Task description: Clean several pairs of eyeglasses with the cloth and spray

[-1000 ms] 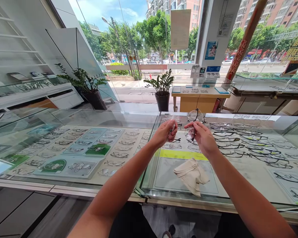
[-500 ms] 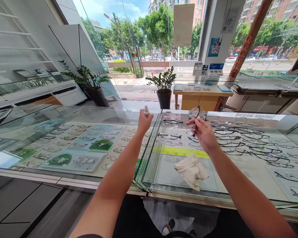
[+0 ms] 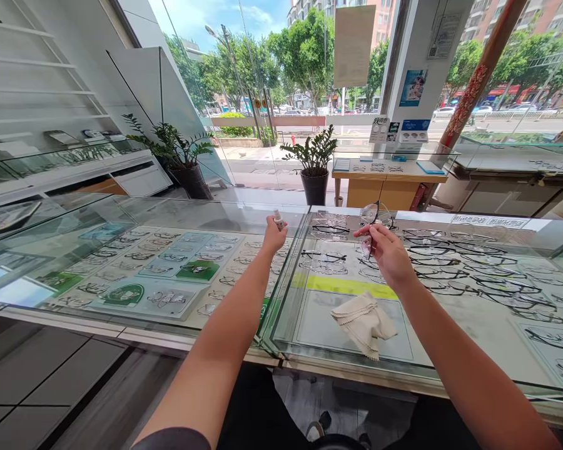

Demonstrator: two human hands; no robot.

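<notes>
My left hand (image 3: 274, 236) is closed around a small white spray bottle (image 3: 278, 219) above the glass counter, near the seam between two display cases. To its right, my right hand (image 3: 390, 255) pinches a pair of glasses (image 3: 370, 214) with thin dark rims, held upright over the right case. A crumpled cream cloth (image 3: 365, 322) lies on the glass top, below and left of my right hand. Rows of glasses (image 3: 443, 261) show inside the right case, partly hidden by my right hand and forearm.
The left display case (image 3: 159, 297) holds more glasses on trays. Past the counter stand a potted plant (image 3: 314, 184), another plant (image 3: 187, 178) at left and a wooden table (image 3: 389, 187). A glass edge (image 3: 286, 281) runs between the two cases.
My left hand has lowered slightly, and the spray bottle is now tilted to the left. My right hand still holds the glasses in nearly the same place. The view has shifted slightly.
</notes>
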